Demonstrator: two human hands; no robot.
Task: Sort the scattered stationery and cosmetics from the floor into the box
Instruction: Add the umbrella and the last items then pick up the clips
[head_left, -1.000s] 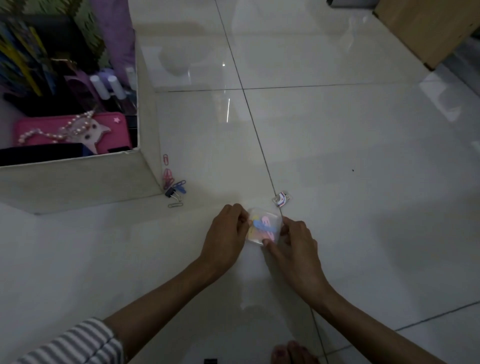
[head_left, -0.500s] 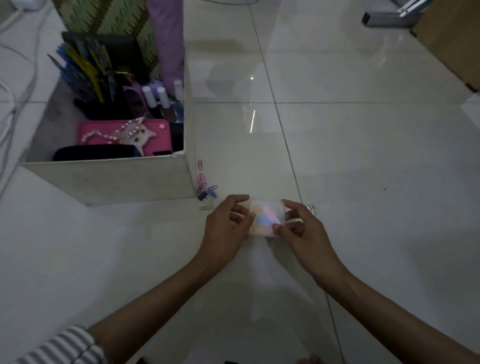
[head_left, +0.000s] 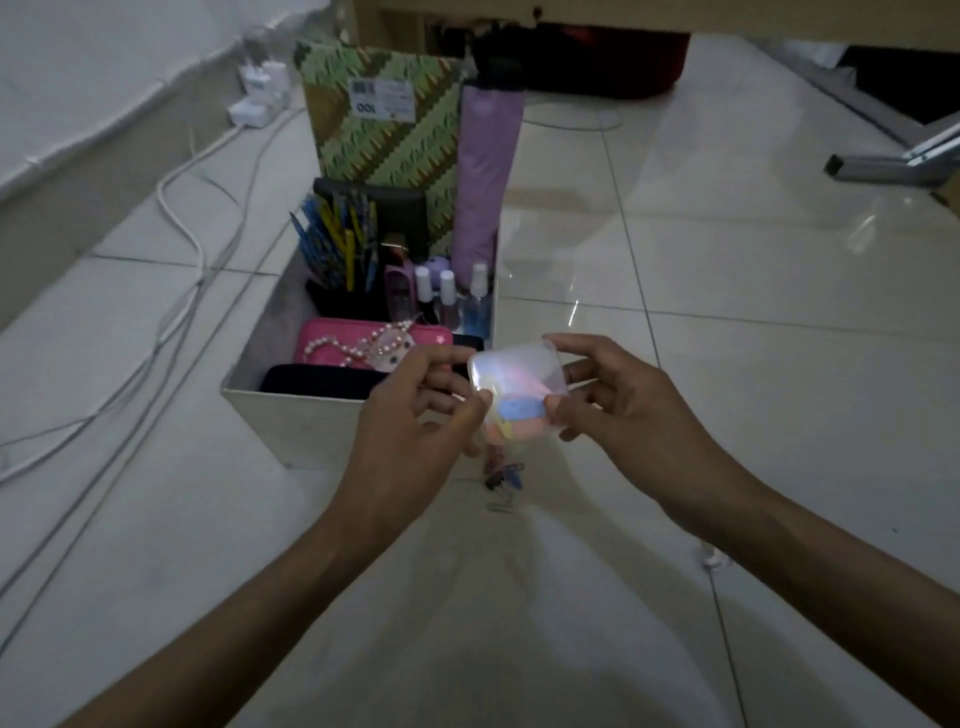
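You have the case (head_left: 517, 387) lifted clear of the floor (head_left: 753, 415), just in front of the box (head_left: 291, 423) at its near right corner. Your left hand (head_left: 410, 421) pinches its left edge between thumb and forefinger, and your right hand (head_left: 628, 410) pinches the right edge the same way, so both sets of fingers (head_left: 574, 344) are closed on it. It is a small clear plastic shell with coloured pieces inside, so expect it to be very light, stiff and rather slick. The walls likely flex, and the lid may pop if you squeeze hard. The lid looks tilted up from the base, though the blur makes that uncertain. Keep your hold on opposite edges, near the corners, with thumbs underneath to support the base, and keep it level so nothing spills. A few loose clips (head_left: 503, 475) lie on the floor below it, beside the box.
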